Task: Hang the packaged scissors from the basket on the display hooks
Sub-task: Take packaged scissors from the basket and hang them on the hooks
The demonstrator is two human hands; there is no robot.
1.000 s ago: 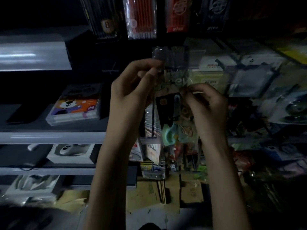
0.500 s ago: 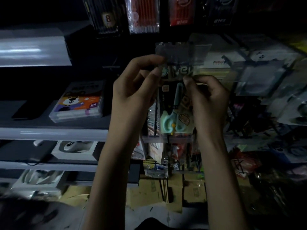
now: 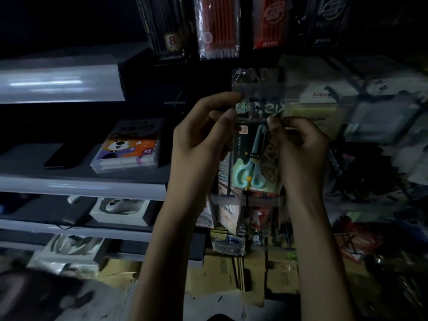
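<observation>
While the packaged scissors [image 3: 252,163] are held upright in front of the dim display rack, both hands are seen raised to the pack's upper half. The left hand [image 3: 201,144] is curled, and the pack's left edge is pinched between its thumb and forefinger just below the clear top flap. The right hand [image 3: 301,147] is also curled, and the right side of the pack is gripped by its fingertips near the tip of the blades. The two hands are kept apart by the width of the pack. The teal handles are turned downward, the blades upward. Whether the flap is caught on a hook cannot be told, since the area is dark and blurred. Packs of pencils [image 3: 217,31] are hung above the pack. To the left, a box of markers [image 3: 129,147] is laid on a grey shelf [image 3: 81,181]. No basket can be made out.
</observation>
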